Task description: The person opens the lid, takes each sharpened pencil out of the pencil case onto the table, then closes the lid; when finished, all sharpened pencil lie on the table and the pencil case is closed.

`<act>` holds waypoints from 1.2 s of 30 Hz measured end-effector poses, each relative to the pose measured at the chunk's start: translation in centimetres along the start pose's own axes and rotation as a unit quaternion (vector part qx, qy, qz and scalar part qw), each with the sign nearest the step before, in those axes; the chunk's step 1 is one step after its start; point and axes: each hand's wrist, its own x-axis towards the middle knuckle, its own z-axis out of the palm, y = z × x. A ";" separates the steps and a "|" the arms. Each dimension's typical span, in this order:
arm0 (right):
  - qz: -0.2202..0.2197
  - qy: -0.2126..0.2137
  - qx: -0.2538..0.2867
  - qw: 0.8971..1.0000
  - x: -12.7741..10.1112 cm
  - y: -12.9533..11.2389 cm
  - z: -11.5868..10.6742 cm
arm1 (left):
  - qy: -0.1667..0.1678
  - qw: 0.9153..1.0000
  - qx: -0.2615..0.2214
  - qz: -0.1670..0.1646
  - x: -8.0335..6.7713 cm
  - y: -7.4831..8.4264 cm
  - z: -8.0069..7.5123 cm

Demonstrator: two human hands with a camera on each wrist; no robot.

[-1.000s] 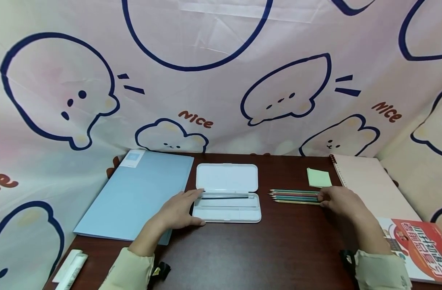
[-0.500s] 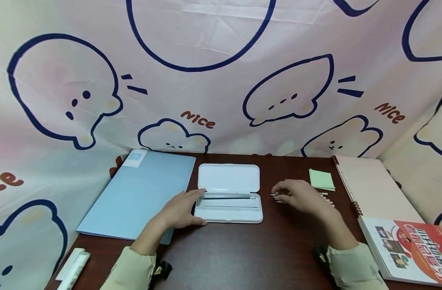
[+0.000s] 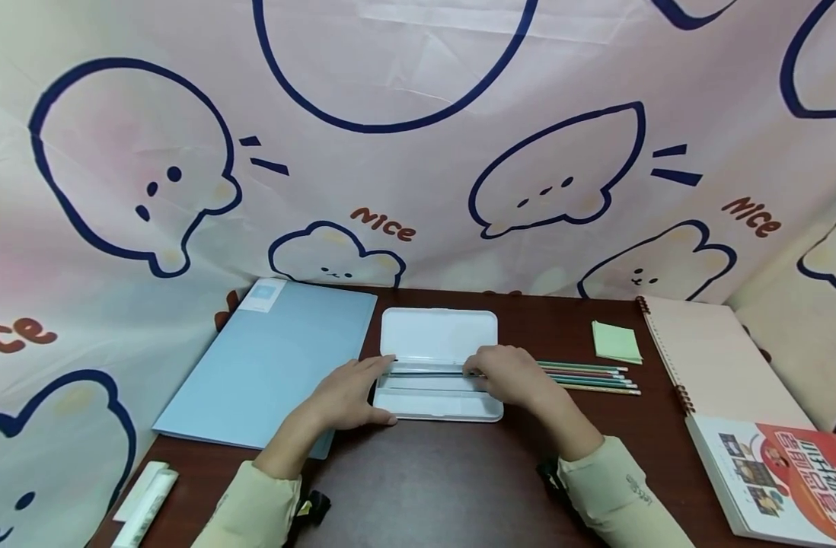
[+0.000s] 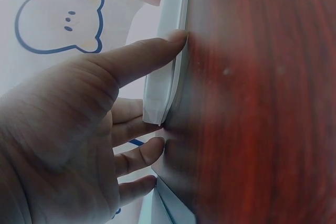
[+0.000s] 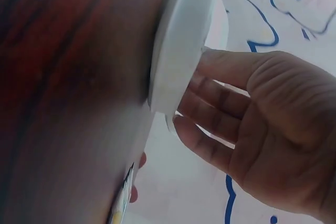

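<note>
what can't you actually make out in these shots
- Head view: whether the right hand holds a pencil; its own back hides the fingertips over the white case.
- Head view: the loose pencils' tips, covered by that hand.
- Head view: the book's cover print, too small and cut by the edge.
- Left wrist view: the case's inside, seen edge-on beside the left hand.

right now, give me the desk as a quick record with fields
left hand: fingers straight, touching the left end of the pencil case
right hand: over the case's right end; grip unclear
case: white, open, lid back
pencils: row right of the case
folder: blue, left
sticky notes: green
notebook: spiral, right
</note>
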 end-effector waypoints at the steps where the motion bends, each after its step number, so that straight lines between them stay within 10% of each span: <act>1: -0.005 0.000 -0.008 1.000 0.0 -0.1 0.0 | 0.000 1.000 0.000 -0.001 0.0 0.0 0.0; 36: -0.043 -0.050 0.099 0.993 1.0 -1.2 0.1 | -0.006 1.000 0.000 0.007 0.0 0.1 -0.3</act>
